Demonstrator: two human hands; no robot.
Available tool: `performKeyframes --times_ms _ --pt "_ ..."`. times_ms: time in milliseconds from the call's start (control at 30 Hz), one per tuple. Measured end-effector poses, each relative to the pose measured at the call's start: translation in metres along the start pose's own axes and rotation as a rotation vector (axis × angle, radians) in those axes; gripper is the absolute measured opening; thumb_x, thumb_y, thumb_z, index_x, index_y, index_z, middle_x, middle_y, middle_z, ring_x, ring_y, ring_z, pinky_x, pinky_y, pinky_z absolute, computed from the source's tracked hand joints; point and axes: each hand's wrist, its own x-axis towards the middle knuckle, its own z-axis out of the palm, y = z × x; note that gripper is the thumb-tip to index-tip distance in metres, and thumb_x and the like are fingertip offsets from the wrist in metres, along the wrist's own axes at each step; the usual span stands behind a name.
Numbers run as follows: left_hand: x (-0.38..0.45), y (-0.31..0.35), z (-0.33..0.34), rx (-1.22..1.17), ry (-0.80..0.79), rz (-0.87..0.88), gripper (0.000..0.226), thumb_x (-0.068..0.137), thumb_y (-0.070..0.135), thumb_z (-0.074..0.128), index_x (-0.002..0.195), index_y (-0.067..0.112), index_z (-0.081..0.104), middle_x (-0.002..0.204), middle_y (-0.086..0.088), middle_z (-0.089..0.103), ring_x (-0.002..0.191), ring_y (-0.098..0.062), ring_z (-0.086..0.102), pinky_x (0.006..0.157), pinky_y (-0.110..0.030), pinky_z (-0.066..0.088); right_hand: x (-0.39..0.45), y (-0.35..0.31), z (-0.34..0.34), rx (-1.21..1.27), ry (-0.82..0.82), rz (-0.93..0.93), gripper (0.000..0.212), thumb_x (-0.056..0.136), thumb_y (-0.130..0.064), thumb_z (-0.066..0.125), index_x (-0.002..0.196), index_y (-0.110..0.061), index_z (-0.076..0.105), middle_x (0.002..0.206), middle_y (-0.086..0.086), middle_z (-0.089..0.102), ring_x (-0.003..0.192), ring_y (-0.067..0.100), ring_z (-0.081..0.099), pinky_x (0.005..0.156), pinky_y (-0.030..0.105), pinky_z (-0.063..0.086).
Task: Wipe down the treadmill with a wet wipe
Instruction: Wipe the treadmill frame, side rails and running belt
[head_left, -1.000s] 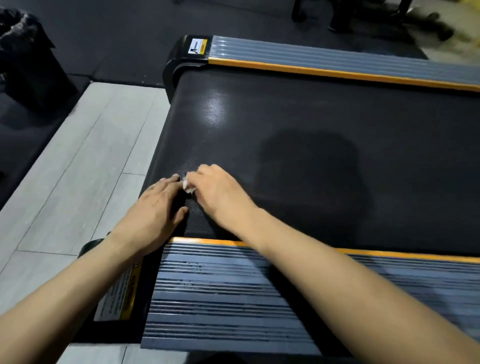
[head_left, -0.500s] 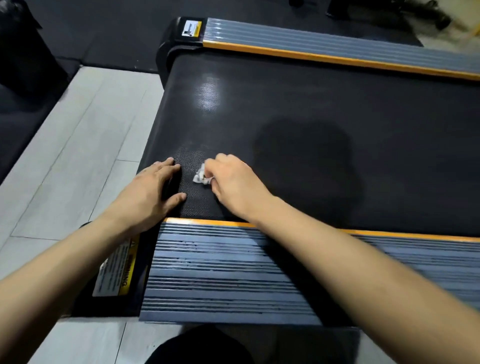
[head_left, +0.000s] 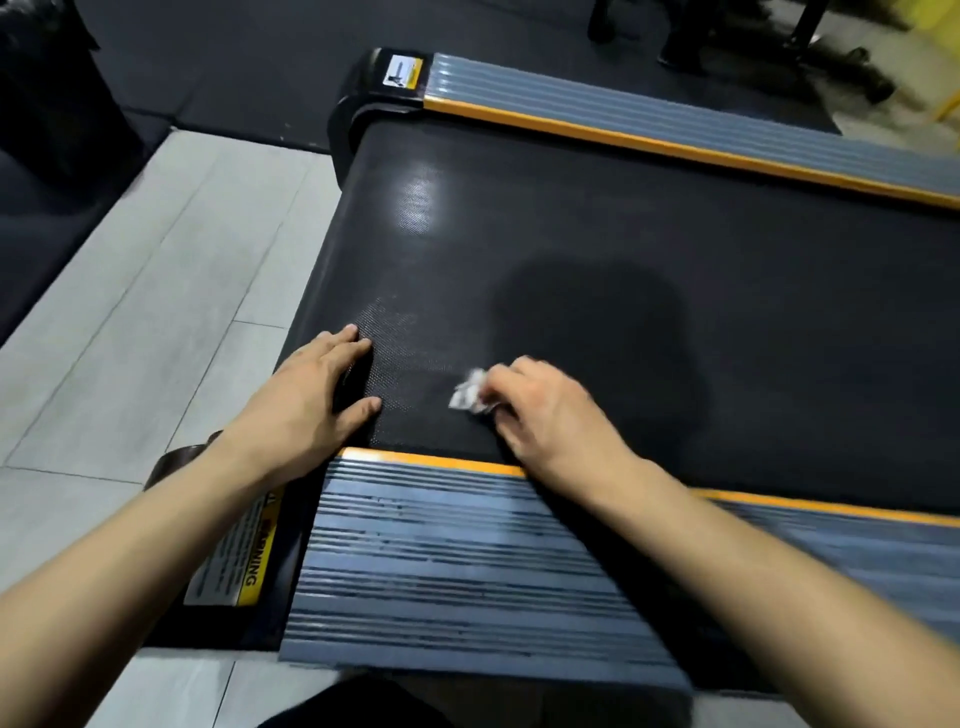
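The treadmill's black belt (head_left: 623, 249) runs across the view between two grey ribbed side rails with orange edges. My right hand (head_left: 540, 410) grips a small crumpled white wet wipe (head_left: 467, 397) and holds it against the belt close to the near rail (head_left: 467, 561). My left hand (head_left: 317, 400) lies flat with fingers spread on the belt's rear end, a short gap to the left of the wipe.
Grey floor tiles (head_left: 135, 322) lie left of the treadmill, with dark rubber mat (head_left: 234, 57) beyond. A yellow warning label (head_left: 239, 561) sits on the near rear corner cover. The far rail (head_left: 675, 130) has a small sticker at its end. Dark equipment legs stand top right.
My right hand has slid the wipe to the right along the belt, away from my left hand. The left hand has stayed pressed at the belt's end.
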Motion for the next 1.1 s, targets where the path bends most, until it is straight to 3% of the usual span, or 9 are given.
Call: performKeyframes --times_ms 100,200,333,433,533,667,767,933,1100 --pt "-0.007 -0.005 -0.005 0.04 0.039 0.066 0.052 0.1 0.037 0.057 0.147 0.017 0.052 0.16 -0.005 0.04 0.147 -0.023 0.038 0.12 -0.025 0.021 0.019 -0.001 -0.002 0.007 0.0 -0.204 0.008 0.083 -0.006 0.058 0.09 -0.009 0.061 0.088 0.006 0.057 0.08 0.027 0.053 0.071 0.034 0.042" --pt "-0.026 -0.012 -0.01 0.064 0.101 0.077 0.058 0.097 0.051 0.033 0.134 0.02 0.064 0.147 -0.002 0.055 0.132 -0.02 0.055 0.111 -0.013 0.023 0.056 0.005 0.015 0.003 0.151 -0.203 0.008 0.086 -0.002 0.06 0.091 -0.007 0.063 0.089 0.007 0.058 0.08 0.027 0.053 0.074 0.037 0.047" --pt "-0.044 -0.018 -0.005 0.012 0.145 0.052 0.061 0.098 0.058 0.023 0.143 0.034 0.056 0.156 0.017 0.042 0.144 -0.004 0.038 0.119 -0.021 0.028 0.156 -0.006 0.035 -0.008 0.229 -0.206 0.014 0.089 -0.011 0.048 0.087 -0.009 0.062 0.083 0.01 0.057 0.075 0.03 0.052 0.074 0.039 0.045" --pt "-0.042 -0.018 -0.008 -0.017 0.176 0.013 0.064 0.096 0.063 0.015 0.145 0.043 0.051 0.157 0.03 0.033 0.147 0.009 0.024 0.119 -0.023 0.032 0.242 -0.013 0.031 -0.032 0.251 -0.046 0.022 0.089 -0.012 0.046 0.092 -0.007 0.067 0.09 0.018 0.061 0.085 0.041 0.057 0.081 0.041 0.04" --pt "-0.044 -0.014 -0.006 0.003 0.195 -0.008 0.057 0.1 0.059 0.028 0.141 0.036 0.059 0.155 0.021 0.043 0.146 0.003 0.031 0.118 -0.022 0.03 0.278 -0.041 0.029 -0.107 0.105 0.004 0.028 0.094 -0.011 0.05 0.11 -0.013 0.073 0.11 0.018 0.064 0.106 0.039 0.058 0.092 0.04 0.044" --pt "-0.047 -0.013 -0.001 0.052 0.193 0.004 0.047 0.099 0.054 0.041 0.129 0.032 0.069 0.145 0.012 0.058 0.139 -0.005 0.048 0.11 -0.019 0.041 0.235 -0.112 0.038 -0.194 -0.36 -0.5 0.028 0.097 -0.023 0.052 0.114 -0.022 0.074 0.111 0.009 0.065 0.108 0.028 0.06 0.092 0.033 0.047" --pt "-0.045 -0.015 0.002 0.04 0.228 0.019 0.046 0.096 0.055 0.046 0.125 0.032 0.072 0.143 0.011 0.06 0.136 -0.006 0.051 0.098 -0.025 0.054 0.229 -0.122 0.037 -0.181 -0.519 -0.66 0.027 0.099 -0.025 0.05 0.116 -0.023 0.071 0.113 0.003 0.06 0.108 0.024 0.056 0.093 0.038 0.047" --pt "-0.043 -0.017 0.009 0.019 0.292 0.055 0.045 0.091 0.055 0.052 0.121 0.03 0.075 0.142 0.011 0.061 0.133 -0.006 0.054 0.095 -0.024 0.054 0.354 -0.06 0.04 -0.347 -0.288 -0.354 0.023 0.087 -0.019 0.063 0.105 -0.027 0.077 0.108 0.005 0.071 0.106 0.029 0.062 0.085 0.03 0.047" --pt "-0.038 -0.02 0.013 0.026 0.332 0.052 0.043 0.09 0.053 0.052 0.118 0.031 0.076 0.139 0.011 0.063 0.13 -0.007 0.057 0.088 -0.03 0.06 0.421 -0.011 0.041 -0.452 0.062 -0.116 0.024 0.093 -0.015 0.06 0.11 -0.021 0.076 0.112 0.018 0.064 0.107 0.042 0.056 0.089 0.043 0.049"
